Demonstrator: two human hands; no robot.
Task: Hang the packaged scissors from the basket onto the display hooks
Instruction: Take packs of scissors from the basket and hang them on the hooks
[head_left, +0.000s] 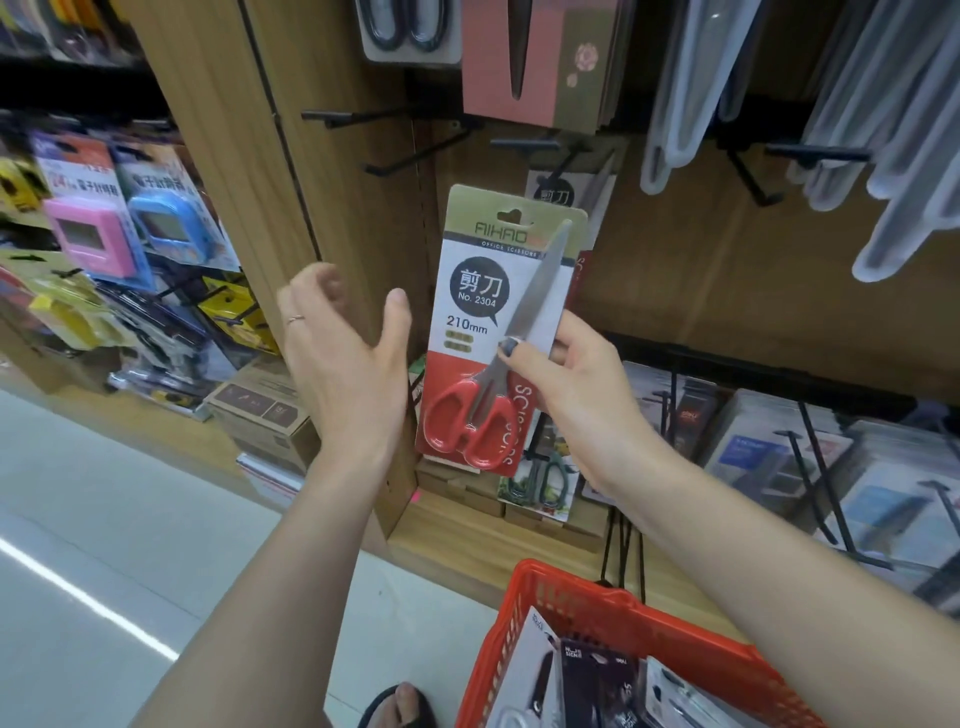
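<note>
The right hand pinches a scissors pack by its right edge, thumb across the front of the card near the blade pivot, fingers curled behind. The pack stands upright and a little tilted, in front of the wooden back panel of the display, its hang slot at the top edge just below and left of a black hook. Whether the card touches that hook cannot be told; the slot itself looks free. Behind the pack's upper right corner hangs another pack of the same kind.

The left hand holds nothing: its fingers are loosely spread, thumb up, palm turned toward the pack's left edge with a narrow gap between thumb and card. It sits in front of the panel's wooden side post.

Left of the pack two bare hooks jut from the panel, with open panel beneath them down to the shelf edge. Above, a pink card and a pack with black handles hang along the top edge of the view. To the right, clear sleeves hang close together.

At the bottom edge, the red basket sits just before the wooden shelf, with more packs inside it, below the right forearm.
</note>
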